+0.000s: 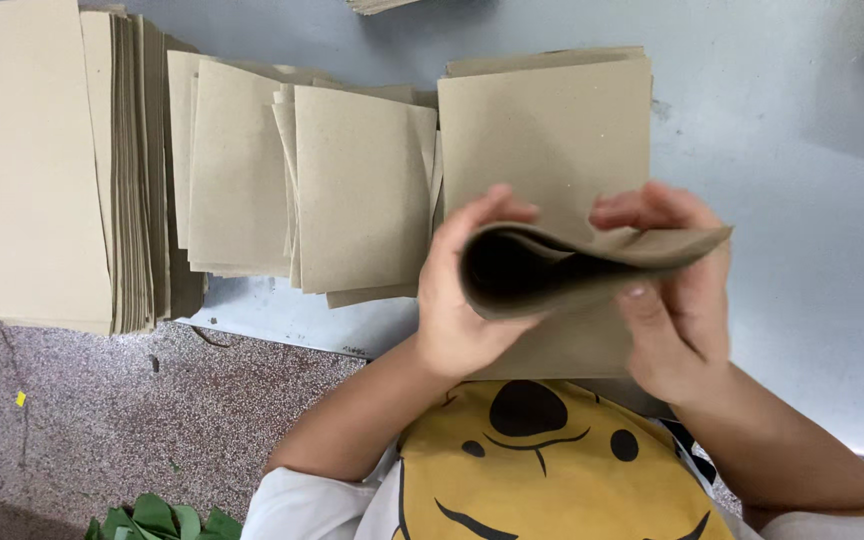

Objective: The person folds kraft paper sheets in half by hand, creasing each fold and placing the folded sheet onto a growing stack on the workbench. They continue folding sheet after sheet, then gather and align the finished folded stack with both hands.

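Both hands grasp one kraft paper sheet (572,270), curled into an open fold above the bench's near edge: left hand (462,300) pinches the folded side, right hand (677,300) the free edges. Looks light, thin, limp, creases easily; best held at the edges. Bench (802,200) carries three piles: tall stack (42,160) at the left end, fanned pile (302,180) mid, flat pile (542,120) under the hands

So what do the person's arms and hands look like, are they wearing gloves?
No gloves. Both hands, left and right, are bare, and so are the forearms. Short white sleeves show near the shoulders. No rings, watch or bracelets can be seen.
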